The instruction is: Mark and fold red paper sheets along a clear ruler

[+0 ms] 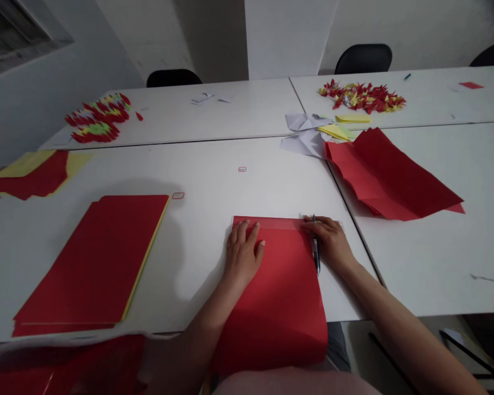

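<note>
Pressing down flat with my left hand [242, 255], I'm keeping the fingers spread open, their tips resting on a see-through ruler [267, 223] and holding nothing. My right hand [329, 241] is curling closed around a pen [316, 252] while bearing on the ruler's right end. The ruler is lying along the far edge of a red paper sheet [271, 307], which is running toward me and hanging over the table's near edge [197, 331].

The ruler's right end is sitting just beside a seam [356, 258] between two white tables. Past that seam, a creased red paper bundle [391, 175] is lying well to my right. On my left, a stack of red paper [94, 258] with yellow showing beneath is sitting near the near edge. A small red-outlined paper slip [178, 195] is lying just beyond its corner, too small for me to read any marking. Farther out, piles of folded paper cranes [362, 96] are spreading across the far table, with white paper scraps [304, 131] and yellow paper strips [352, 118] lying nearer.
</note>
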Motion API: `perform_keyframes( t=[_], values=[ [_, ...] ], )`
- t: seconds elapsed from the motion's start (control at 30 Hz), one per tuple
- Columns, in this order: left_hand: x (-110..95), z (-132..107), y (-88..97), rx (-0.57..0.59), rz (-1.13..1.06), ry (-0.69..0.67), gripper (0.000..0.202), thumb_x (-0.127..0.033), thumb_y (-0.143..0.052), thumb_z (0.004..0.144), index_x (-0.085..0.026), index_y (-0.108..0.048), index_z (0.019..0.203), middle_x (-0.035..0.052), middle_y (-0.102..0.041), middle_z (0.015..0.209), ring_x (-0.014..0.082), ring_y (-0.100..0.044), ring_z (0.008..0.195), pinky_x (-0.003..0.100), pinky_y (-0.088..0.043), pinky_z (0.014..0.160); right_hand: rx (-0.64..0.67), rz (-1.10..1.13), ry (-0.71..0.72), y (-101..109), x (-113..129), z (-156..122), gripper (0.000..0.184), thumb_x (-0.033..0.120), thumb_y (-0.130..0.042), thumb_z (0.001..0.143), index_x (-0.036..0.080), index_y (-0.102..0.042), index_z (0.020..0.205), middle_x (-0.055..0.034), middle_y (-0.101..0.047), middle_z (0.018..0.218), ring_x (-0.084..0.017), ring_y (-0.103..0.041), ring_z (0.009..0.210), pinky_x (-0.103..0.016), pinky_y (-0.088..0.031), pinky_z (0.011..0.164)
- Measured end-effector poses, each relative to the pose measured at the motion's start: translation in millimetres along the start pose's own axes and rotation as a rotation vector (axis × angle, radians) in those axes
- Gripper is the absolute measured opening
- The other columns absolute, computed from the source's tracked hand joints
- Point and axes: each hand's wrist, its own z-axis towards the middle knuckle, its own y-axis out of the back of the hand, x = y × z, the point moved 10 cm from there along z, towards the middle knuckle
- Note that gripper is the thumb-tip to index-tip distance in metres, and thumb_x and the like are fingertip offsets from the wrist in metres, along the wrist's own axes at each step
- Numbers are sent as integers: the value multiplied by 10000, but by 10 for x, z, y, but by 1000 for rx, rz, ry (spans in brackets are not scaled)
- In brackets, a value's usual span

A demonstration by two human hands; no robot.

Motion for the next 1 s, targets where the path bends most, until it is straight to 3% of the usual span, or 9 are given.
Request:
perform_keyframes(
  t=[0.13,0.23,0.4,0.5,0.67,0.77,1.0],
  values=[
    [2,4,-5,0,7,-7,463,-294,-502,958,-145,-538,1395,169,-473,1466,343,-401,1392,519,-379,1134,2,3,-10,2,7,8,342,96,-472,914,246,-694,1126,-51,-727,1183,-276,-627,1119,-450,-495,852],
    [-2,8,-14,7,24,-6,462,-296,-495,961,-149,-536,1397,165,-483,1462,339,-402,1391,515,-381,1133,-23,80,-43,91,9,49,274,199,-502,951,229,-704,1133,-79,-727,1165,-281,-640,1095,-454,-504,873],
    [-11,15,-21,22,55,8,466,-292,-492,963,-145,-542,1402,162,-504,1449,350,-415,1380,516,-384,1126,-45,386,-272,258,-57,273,305,425,-539,960,219,-729,1081,-74,-744,955,-217,-687,852,-349,-527,770],
    [-23,17,-13,21,59,7,469,-285,-500,960,-134,-544,1402,166,-509,1445,354,-415,1377,519,-378,1127,-14,565,-337,133,16,532,324,486,-564,924,211,-735,907,-52,-728,849,-195,-657,786,-316,-500,726],
    [-34,23,-4,19,65,6,466,-282,-517,954,-135,-550,1395,170,-505,1452,349,-413,1378,515,-375,1128,124,844,-347,-454,221,967,278,475,-652,831,198,-622,836,-5,-653,704,-152,-588,644,-281,-447,634],
    [-37,26,-8,20,72,6,465,-286,-520,954,-132,-553,1392,171,-505,1453,352,-413,1379,518,-376,1127,196,863,-305,-710,347,1121,295,467,-703,773,209,-564,739,22,-590,649,-129,-510,587,-263,-386,573],
    [-33,14,-14,15,79,10,465,-292,-505,961,-155,-532,1405,169,-503,1457,348,-416,1382,534,-397,1104,150,829,-293,-840,409,1214,305,356,-599,784,229,-394,597,62,-442,525,-105,-391,531,-256,-311,537]
  ],
)
